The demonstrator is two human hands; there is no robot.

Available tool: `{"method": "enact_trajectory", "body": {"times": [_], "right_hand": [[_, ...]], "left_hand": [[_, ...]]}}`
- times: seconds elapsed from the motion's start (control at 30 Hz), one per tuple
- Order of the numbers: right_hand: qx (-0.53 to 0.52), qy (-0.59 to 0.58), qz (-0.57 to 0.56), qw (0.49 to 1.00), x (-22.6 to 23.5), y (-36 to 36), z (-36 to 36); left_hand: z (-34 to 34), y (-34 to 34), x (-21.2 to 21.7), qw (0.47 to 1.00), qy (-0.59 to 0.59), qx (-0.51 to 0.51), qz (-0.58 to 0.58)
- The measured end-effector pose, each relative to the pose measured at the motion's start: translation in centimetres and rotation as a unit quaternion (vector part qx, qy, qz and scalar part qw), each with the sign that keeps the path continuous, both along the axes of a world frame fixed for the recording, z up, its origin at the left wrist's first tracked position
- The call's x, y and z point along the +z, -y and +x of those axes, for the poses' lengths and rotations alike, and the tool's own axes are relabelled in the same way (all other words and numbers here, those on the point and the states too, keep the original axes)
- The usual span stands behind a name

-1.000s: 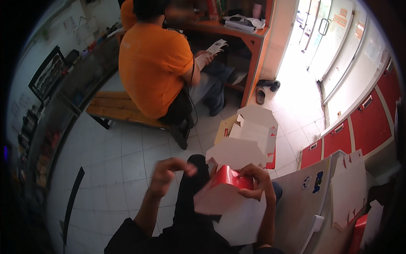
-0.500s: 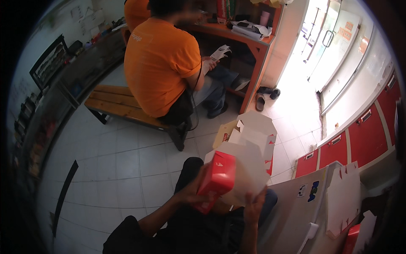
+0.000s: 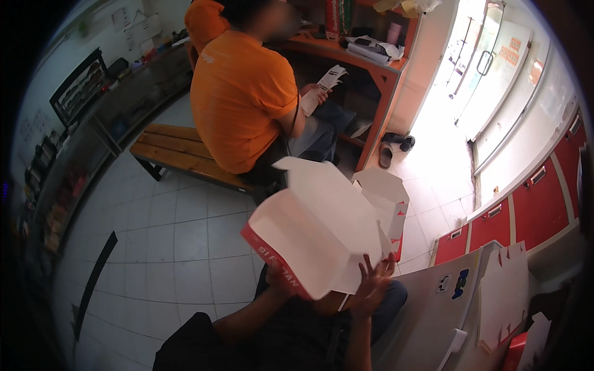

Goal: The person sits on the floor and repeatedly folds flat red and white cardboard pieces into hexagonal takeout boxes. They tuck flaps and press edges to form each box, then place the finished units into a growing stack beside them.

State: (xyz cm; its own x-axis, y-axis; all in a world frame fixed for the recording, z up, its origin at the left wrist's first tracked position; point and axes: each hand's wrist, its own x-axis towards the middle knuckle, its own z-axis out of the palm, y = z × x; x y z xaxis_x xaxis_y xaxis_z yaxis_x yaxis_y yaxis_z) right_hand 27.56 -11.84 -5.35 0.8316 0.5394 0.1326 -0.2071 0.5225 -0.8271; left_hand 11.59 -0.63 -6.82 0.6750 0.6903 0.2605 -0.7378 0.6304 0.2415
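Observation:
A red and white paperboard food carton point(image 3: 303, 244) is tilted above my lap, its pale inside facing up and its large lid panel raised. My left hand point(image 3: 280, 281) grips the carton by its red near wall; the wall partly hides those fingers. Beside the carton's right edge my right hand point(image 3: 371, 283) is open, fingers spread. Whether its fingertips touch the side flap cannot be made out. Just beyond the carton stands another opened carton point(image 3: 385, 188), pale inside with small red tabs.
A person in an orange shirt point(image 3: 244, 105) sits on a wooden bench point(image 3: 179, 151), holding a paper. An orange desk point(image 3: 387, 86) stands beyond. Flat carton blanks point(image 3: 502, 297) and a red carton piece point(image 3: 516, 351) are at the right, by a white cabinet point(image 3: 433, 309). Shoes point(image 3: 385, 154) lie near the doorway.
The carton has turned from showing its red outside to showing its pale inside, and moved slightly left. My right hand has let go of the panel and spread its fingers.

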Motion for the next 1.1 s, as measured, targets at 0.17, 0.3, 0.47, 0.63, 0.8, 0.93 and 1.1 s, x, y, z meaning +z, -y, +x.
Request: {"method": "enact_trajectory", "body": {"times": [0.17, 0.3, 0.47, 0.63, 0.8, 0.93, 1.1], "right_hand": [[-0.028, 0.358, -0.117, 0.926, 3.7, -1.1, -4.9], [0.046, 0.311, -0.127, 0.941, 3.1, 0.9, -0.2], [0.121, 0.297, -0.168, 0.932, 7.6, 2.9, 1.2], [0.150, 0.332, -0.125, 0.923, 7.2, 3.0, 2.1], [0.144, 0.267, -0.148, 0.941, 6.5, 2.7, 0.9], [0.082, 0.298, -0.133, 0.942, 6.3, 2.6, 0.8], [0.062, 0.307, -0.155, 0.937, 6.5, 2.3, 0.7]], "left_hand": [[0.7, 2.9, -3.9, 0.991, -0.130, 0.026, 0.014], [1.6, -0.6, 5.9, 0.984, -0.115, 0.087, 0.108], [-2.1, -6.7, 8.2, 0.726, -0.380, 0.025, 0.573], [-2.2, -4.7, 7.0, 0.788, -0.379, 0.054, 0.482], [-1.0, -2.9, 6.5, 0.860, -0.401, 0.027, 0.313], [-0.1, -2.0, 7.8, 0.892, -0.371, -0.004, 0.258], [-0.4, -4.0, 7.7, 0.839, -0.342, 0.044, 0.420]]}}
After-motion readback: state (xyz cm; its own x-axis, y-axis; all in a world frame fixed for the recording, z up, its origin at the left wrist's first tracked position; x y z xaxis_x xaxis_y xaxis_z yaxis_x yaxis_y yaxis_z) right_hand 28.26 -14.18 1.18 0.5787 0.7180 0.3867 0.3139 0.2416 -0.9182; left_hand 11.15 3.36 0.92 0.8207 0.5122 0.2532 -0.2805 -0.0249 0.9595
